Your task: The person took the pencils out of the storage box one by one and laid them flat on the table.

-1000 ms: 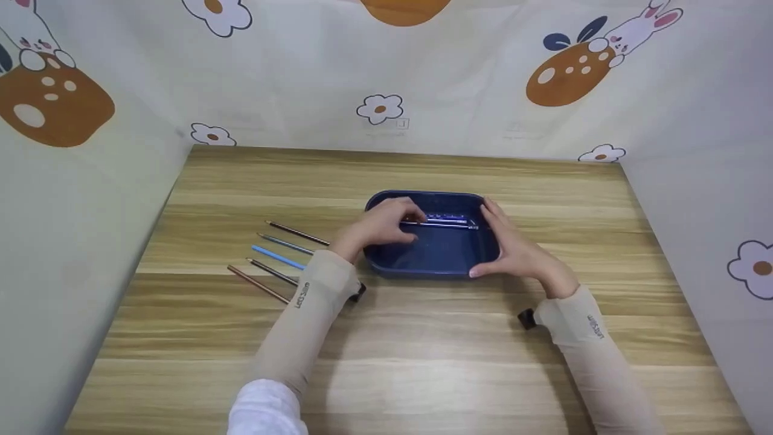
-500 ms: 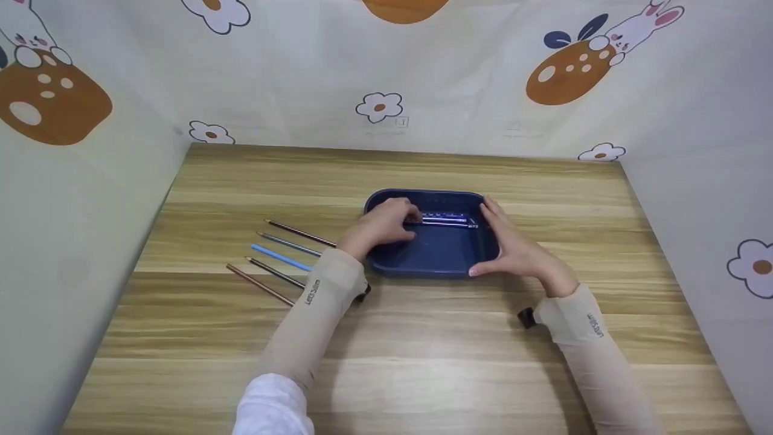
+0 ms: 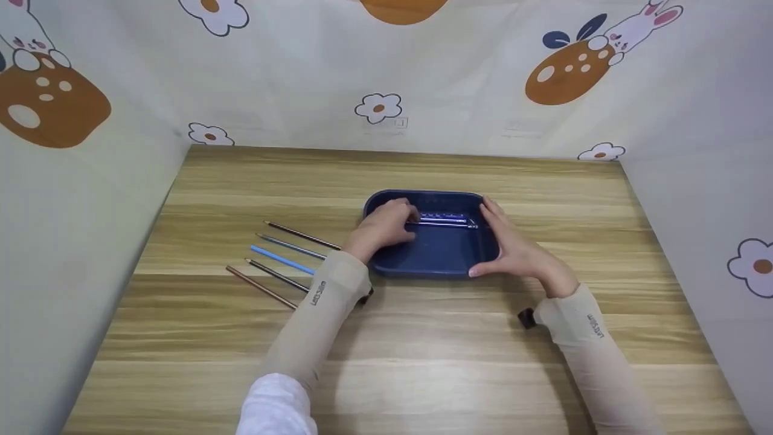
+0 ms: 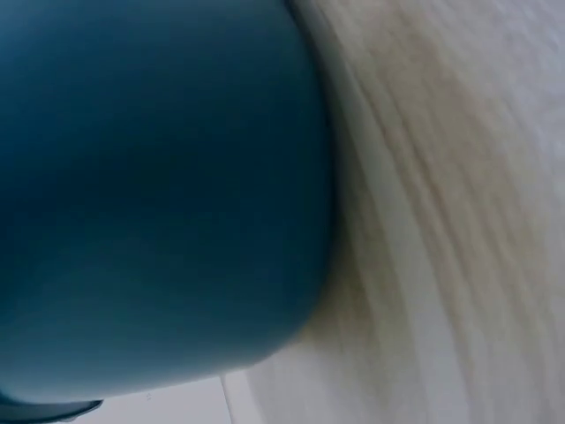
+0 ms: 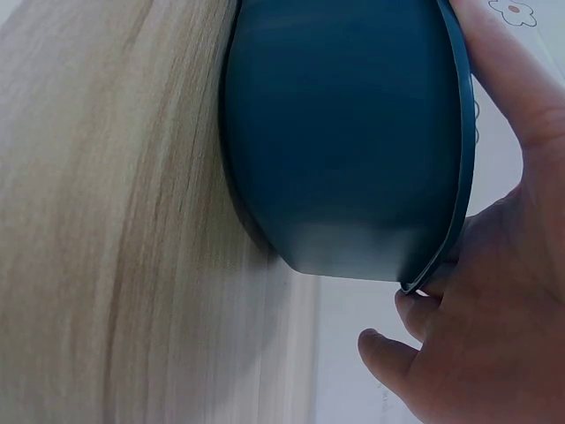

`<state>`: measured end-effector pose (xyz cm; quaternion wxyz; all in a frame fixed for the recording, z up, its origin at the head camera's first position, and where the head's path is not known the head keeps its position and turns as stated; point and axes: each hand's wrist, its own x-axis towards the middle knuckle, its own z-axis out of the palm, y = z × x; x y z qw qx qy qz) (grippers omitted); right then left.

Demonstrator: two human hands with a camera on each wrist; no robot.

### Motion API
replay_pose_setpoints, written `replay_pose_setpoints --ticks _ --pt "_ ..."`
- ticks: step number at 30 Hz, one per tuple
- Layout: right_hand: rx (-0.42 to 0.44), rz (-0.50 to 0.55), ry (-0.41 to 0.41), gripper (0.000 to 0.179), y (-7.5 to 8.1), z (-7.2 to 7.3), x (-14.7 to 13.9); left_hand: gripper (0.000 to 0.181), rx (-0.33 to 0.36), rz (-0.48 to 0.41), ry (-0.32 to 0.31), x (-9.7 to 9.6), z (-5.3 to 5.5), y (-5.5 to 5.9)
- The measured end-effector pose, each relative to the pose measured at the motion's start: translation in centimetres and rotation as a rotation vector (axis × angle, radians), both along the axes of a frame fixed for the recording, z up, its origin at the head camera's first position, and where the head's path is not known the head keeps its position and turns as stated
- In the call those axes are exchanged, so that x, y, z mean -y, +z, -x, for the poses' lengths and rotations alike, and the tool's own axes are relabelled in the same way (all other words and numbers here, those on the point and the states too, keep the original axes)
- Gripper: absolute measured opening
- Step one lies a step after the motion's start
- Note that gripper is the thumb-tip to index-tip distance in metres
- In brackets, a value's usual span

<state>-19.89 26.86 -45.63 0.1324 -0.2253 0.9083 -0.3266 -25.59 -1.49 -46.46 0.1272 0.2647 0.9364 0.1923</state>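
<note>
A dark blue rectangular plastic box (image 3: 441, 254), topless with rounded corners, stands on the table. In the head view my left hand (image 3: 386, 223) reaches in over its left side. Its fingers bend down at the left end of a shiny purple stick-like thing (image 3: 447, 221) lying along the far inner wall, while the thumb points apart, nearer the box's middle. I cannot tell whether the fingers hold that end. My right hand (image 3: 513, 248) grips the box's right end, thumb at the near corner and fingers at the far one. Only the box's outer wall (image 4: 159, 194) shows in the left wrist view.
Several pencils and a light blue stick (image 3: 281, 258) lie fanned out left of the box, their right ends hidden by my left forearm. The wooden table (image 3: 435, 374) is enclosed by pale printed cloth walls (image 3: 302, 78) at the back and both sides.
My left hand and forearm have shifted slightly right, showing more of the pencils' length. The right hand and the box hold their place.
</note>
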Motion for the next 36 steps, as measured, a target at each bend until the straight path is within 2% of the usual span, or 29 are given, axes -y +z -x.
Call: replay_pose_setpoints --ticks 6,13,26,30,36 --pt "-0.002 0.005 0.004 0.131 0.0 0.0 0.0 0.031 -0.001 0.021 0.014 -0.2 0.2 -0.2" --pt "-0.008 0.011 0.007 0.131 0.0 0.0 0.1 0.023 0.020 0.034 0.002 -0.5 0.2 -0.4" --pt "-0.004 0.000 0.000 0.130 0.0 0.0 0.2 0.018 0.094 -0.064 -0.048 -0.3 0.0 -0.4" --pt "0.004 0.001 -0.007 0.130 0.0 0.0 0.2 0.017 0.122 -0.117 -0.045 -0.1 -0.1 0.1" --pt "0.012 -0.008 -0.019 0.130 0.0 0.0 0.1 0.017 0.105 -0.194 -0.073 0.2 -0.2 1.1"
